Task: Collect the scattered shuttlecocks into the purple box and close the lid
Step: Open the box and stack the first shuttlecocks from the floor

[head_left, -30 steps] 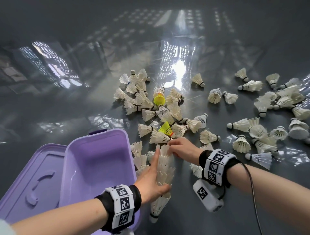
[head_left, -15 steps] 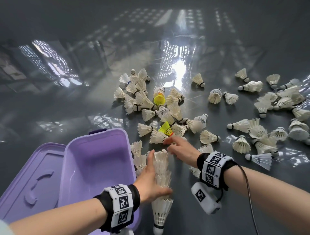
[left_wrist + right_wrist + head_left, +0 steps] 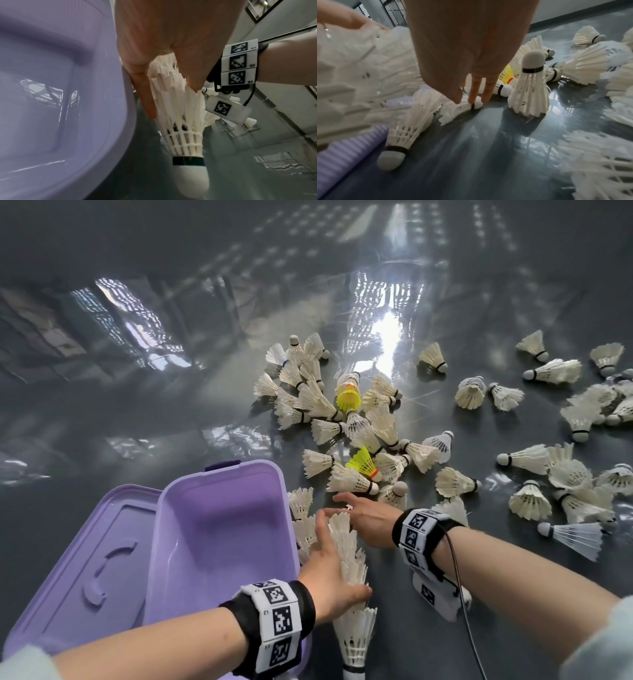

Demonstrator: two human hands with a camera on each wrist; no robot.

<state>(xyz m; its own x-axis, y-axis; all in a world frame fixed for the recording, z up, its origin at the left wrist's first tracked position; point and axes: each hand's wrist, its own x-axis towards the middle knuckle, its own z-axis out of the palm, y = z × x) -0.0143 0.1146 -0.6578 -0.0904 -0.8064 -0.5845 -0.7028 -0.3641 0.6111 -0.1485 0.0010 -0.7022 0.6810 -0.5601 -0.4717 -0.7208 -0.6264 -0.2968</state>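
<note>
The purple box (image 3: 219, 546) stands open at the lower left with nothing in it, its lid (image 3: 85, 559) lying flat to its left. My left hand (image 3: 329, 570) grips a nested stack of white shuttlecocks (image 3: 352, 621) beside the box's right wall, cork end down. In the left wrist view my left hand (image 3: 172, 100) has thumb and fingers either side of the stack (image 3: 181, 121). My right hand (image 3: 359, 511) reaches forward with straight fingers. In the right wrist view my right hand (image 3: 472, 100) touches the cork end of a lying white shuttlecock (image 3: 460, 108).
Many white shuttlecocks (image 3: 342, 419) and two yellow ones (image 3: 363, 462) lie scattered on the glossy grey floor (image 3: 171, 405) ahead and to the right. One shuttlecock (image 3: 530, 88) stands upright, cork up, just right of my right fingers. Another (image 3: 402, 135) lies against the box wall.
My right hand has left the top of the stack and reached forward to a shuttlecock on the floor. My left hand has swung the stack more upright, cork end down.
</note>
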